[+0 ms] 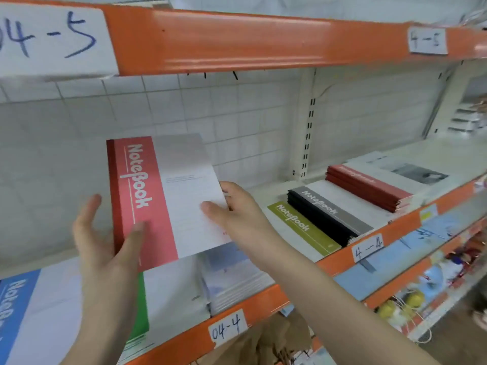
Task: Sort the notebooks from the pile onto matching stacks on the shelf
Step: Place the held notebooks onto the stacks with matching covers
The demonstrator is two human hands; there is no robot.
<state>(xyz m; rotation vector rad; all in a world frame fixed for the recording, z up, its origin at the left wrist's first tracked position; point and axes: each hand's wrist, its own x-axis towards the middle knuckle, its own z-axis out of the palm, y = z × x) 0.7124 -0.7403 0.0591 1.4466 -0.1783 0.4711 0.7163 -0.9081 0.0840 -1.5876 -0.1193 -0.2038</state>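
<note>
Two hands hold red notebook (158, 196) (thumbs on cover, fingers (87, 219) behind).

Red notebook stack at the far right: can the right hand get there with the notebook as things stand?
Probably yes: nothing stands between the right hand and the red notebook stack; its top is bare.

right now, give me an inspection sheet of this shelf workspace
surface: white shelf with orange front edge, tag 04-4.
job's things: red notebook held up above the shelf; red stack, grey-black stack, olive notebook to the right; green notebook and blue notebook below.
clutter: pale booklets at the shelf front.
grips: left hand holds the red notebook's lower spine edge; right hand pinches its right edge.
cables: nothing seen.
surroundings: upper shelf tagged 04-5, white grid back panel, lower shelf goods.
</note>
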